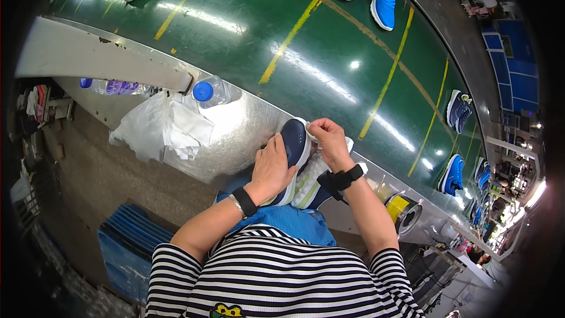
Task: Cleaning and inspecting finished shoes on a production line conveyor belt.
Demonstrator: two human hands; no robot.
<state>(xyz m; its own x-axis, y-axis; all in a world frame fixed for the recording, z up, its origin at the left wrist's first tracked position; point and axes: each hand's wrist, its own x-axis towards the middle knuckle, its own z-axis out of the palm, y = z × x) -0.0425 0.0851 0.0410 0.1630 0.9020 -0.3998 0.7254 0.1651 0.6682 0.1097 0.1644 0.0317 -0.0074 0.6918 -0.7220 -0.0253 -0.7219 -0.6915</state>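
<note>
Head feed, viewed from my remote station. Navy shoe (292,139) lies in front of the torso, between both hands, beside the near edge of the green belt (223,53). I read its long axis as running away from the body, toe toward the belt. Left hand (271,166) grasps its left flank, fingers along the upper. Right hand (331,143) sits nearer the toe's right edge, fingers curled in; whether they pinch anything, I cannot tell.

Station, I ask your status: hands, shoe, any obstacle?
Left hand holds navy shoe. Right hand pinched beside its toe, item unclear. Blue-capped bottle and plastic bag off left, apart from hands.
</note>
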